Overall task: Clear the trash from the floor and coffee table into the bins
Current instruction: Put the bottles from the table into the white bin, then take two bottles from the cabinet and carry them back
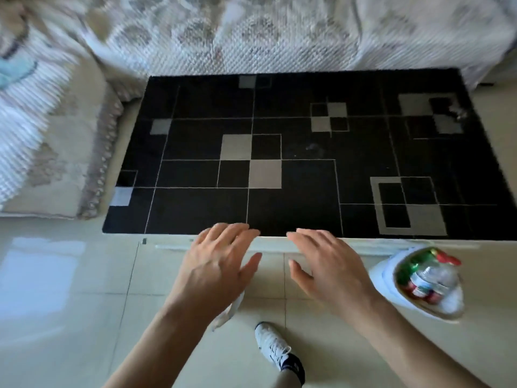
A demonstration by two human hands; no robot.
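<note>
My left hand (pixel 216 261) and my right hand (pixel 324 264) hover side by side, palms down and fingers spread, over the tiled floor at the near edge of a black rug (pixel 279 169). Neither hand holds anything. A white bin (pixel 389 278) stands on the floor to the right of my right hand. It holds a clear plastic bottle (pixel 436 275) and red and green packaging. A white crumpled scrap (pixel 229 312) lies on the tiles, partly hidden under my left wrist.
A sofa with a patterned cover (pixel 251 37) runs along the far side of the rug and wraps round on the left (pixel 42 135). My white shoe (pixel 272 343) stands on the pale tiles (pixel 70 303) below the hands.
</note>
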